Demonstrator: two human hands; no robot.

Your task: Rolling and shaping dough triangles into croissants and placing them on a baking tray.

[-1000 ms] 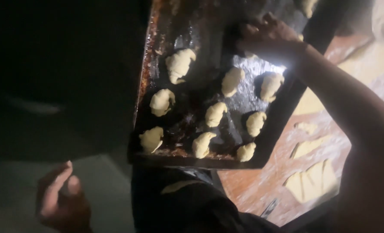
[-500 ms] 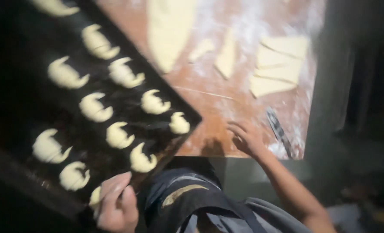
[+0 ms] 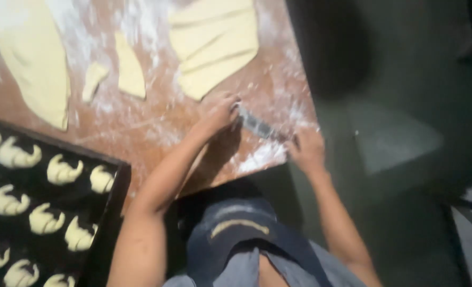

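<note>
A narrow metal knife (image 3: 258, 126) lies slanted near the corner of a floured wooden table (image 3: 156, 127). My left hand (image 3: 219, 116) pinches its far end with curled fingers. My right hand (image 3: 306, 150) closes over its near end at the table's edge. A dark baking tray (image 3: 122, 178) sits at the lower left, its corner on the table. It carries several raw crescent-shaped dough rolls (image 3: 63, 171).
Cut dough triangles (image 3: 215, 48) lie stacked at the far side, with a large dough sheet (image 3: 31, 58) and two smaller pieces (image 3: 130, 69) to their left. My dark apron (image 3: 241, 234) is below. Dim grey floor (image 3: 395, 138) lies right of the table.
The view swung right, from the tray to the table corner. My left hand left the tray and came to the knife. My right hand shifted to the knife's near end.
</note>
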